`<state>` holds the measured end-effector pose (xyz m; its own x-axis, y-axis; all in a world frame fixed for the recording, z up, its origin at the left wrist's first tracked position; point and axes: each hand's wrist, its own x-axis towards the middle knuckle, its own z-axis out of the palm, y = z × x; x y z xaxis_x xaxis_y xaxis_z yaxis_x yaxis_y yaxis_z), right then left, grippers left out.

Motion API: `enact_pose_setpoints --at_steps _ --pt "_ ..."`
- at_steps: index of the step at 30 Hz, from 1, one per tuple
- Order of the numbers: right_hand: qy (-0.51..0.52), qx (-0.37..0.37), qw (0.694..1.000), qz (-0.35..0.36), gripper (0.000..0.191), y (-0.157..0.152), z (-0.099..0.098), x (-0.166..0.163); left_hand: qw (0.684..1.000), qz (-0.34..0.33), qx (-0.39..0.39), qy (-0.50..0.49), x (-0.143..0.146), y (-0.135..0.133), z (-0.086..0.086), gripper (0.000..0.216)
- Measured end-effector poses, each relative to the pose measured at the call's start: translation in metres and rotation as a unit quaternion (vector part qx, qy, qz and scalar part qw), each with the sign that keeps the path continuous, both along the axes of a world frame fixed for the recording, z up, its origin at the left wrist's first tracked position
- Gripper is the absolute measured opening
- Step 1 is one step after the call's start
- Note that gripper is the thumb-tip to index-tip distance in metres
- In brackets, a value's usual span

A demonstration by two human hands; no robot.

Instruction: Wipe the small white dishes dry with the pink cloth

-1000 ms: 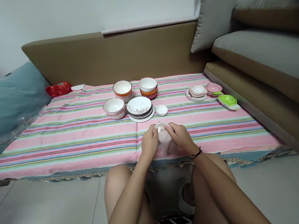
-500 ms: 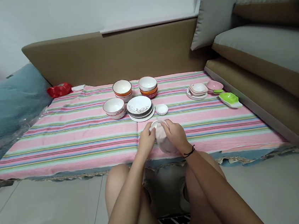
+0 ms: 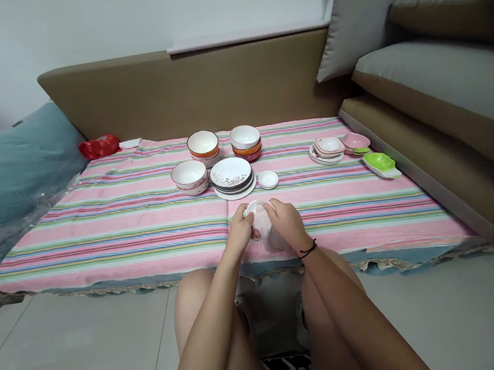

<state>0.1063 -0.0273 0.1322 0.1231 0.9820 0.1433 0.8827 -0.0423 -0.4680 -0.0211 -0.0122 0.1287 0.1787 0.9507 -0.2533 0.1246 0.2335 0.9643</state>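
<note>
Between my two hands is a small white dish (image 3: 252,207), partly covered by a pale pink cloth (image 3: 272,235). My left hand (image 3: 241,228) grips the dish by its left edge, thumb on top. With closed fingers my right hand (image 3: 286,221) presses the cloth against the dish's right side; the cloth hangs below it. Just beyond them lie a stack of small white dishes (image 3: 268,179) and a stack of plates with a floral pattern (image 3: 230,174). Most of the held dish is hidden by cloth and fingers.
White bowls (image 3: 189,175) and stacked orange-banded bowls (image 3: 245,141) stand behind the plates on the striped cloth (image 3: 114,222). To the right are small plates and dishes (image 3: 326,151), a pink bowl (image 3: 356,142) and a green leaf-shaped dish (image 3: 381,165). A red package (image 3: 99,146) lies far left.
My right hand and the cloth have shifted slightly left over the dish. The fingers of my left hand now show beneath it. The other dishes stay put.
</note>
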Motion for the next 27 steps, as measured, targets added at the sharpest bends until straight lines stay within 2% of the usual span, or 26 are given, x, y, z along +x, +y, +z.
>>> enact_pose_setpoints --at_steps 3,6,8,11,13,17,21,23,25,27 --pt "0.012 -0.009 0.999 -0.029 0.028 0.001 0.0 -0.003 0.997 0.041 -0.046 -0.053 0.009 -0.003 0.001 0.026" --pt "0.011 -0.008 1.0 -0.026 0.027 0.0 -0.001 -0.003 0.998 0.04 -0.034 -0.032 0.008 -0.003 0.004 0.017" --pt "0.003 -0.002 1.0 -0.008 0.028 -0.002 0.0 0.0 0.999 0.004 0.027 0.041 0.002 0.0 0.007 0.014" --pt "-0.023 0.008 0.999 0.032 0.027 -0.006 0.002 0.007 0.966 -0.037 0.151 0.205 -0.009 0.003 0.012 0.036" --pt "-0.048 0.012 0.998 0.046 0.027 -0.007 0.004 0.011 0.953 -0.058 0.17 0.242 -0.012 0.004 0.013 0.039" --pt "-0.095 0.011 0.995 0.013 0.033 -0.007 0.003 0.014 0.988 -0.097 0.07 0.101 -0.008 0.002 0.005 0.021" --pt "-0.094 -0.005 0.995 -0.02 0.03 -0.005 0.0 0.009 0.999 -0.048 -0.018 -0.01 0.004 -0.001 -0.002 0.016" --pt "-0.072 -0.011 0.997 -0.035 0.028 -0.004 -0.001 0.007 0.999 -0.014 -0.041 -0.033 0.008 -0.002 -0.001 0.012" --pt "-0.055 -0.004 0.998 -0.038 0.029 -0.004 -0.001 0.007 0.998 -0.013 -0.05 -0.03 0.009 -0.002 0.002 0.008" --pt "-0.05 0.013 0.998 -0.022 0.031 -0.004 0.001 0.009 0.999 -0.027 -0.008 0.018 0.006 0.0 0.004 0.005"
